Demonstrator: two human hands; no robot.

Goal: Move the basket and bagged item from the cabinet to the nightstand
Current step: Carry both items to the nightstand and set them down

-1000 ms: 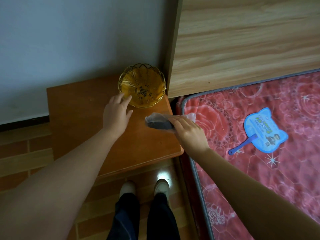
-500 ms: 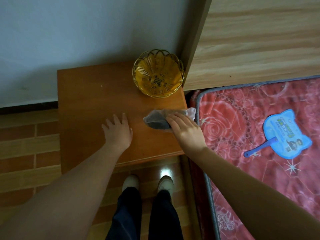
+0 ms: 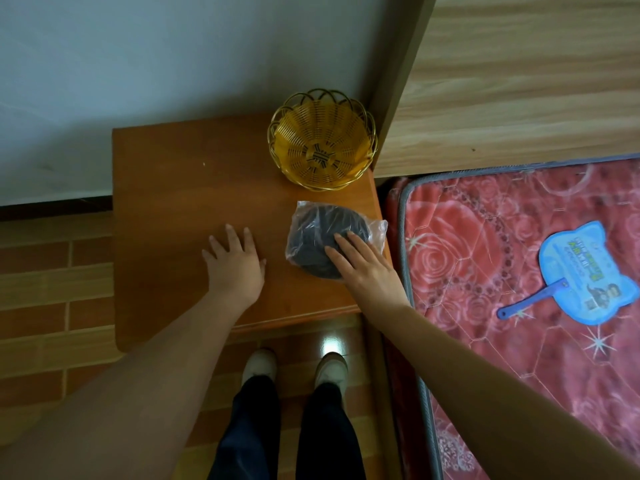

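A yellow woven basket (image 3: pixel 322 140) stands upright at the far right corner of the brown nightstand (image 3: pixel 173 209). In front of it lies a dark item in a clear plastic bag (image 3: pixel 318 233), flat on the nightstand near its right edge. My right hand (image 3: pixel 360 265) rests on the near side of the bag with its fingers laid flat over it, not curled around it. My left hand (image 3: pixel 235 265) lies flat on the bare wood to the left of the bag, fingers spread, holding nothing.
A bed with a red flowered mattress (image 3: pixel 519 271) adjoins the nightstand on the right, with a blue hand fan (image 3: pixel 585 278) on it. A light wooden headboard (image 3: pixel 519 81) rises behind. The white wall (image 3: pixel 156 64) lies behind the nightstand. My feet (image 3: pixel 294 368) stand on the brick-pattern floor.
My left hand drew back from the basket and settled flat on the nightstand. My right hand lowered the bagged item onto the wood and loosened its grip, fingers now lying flat on it.
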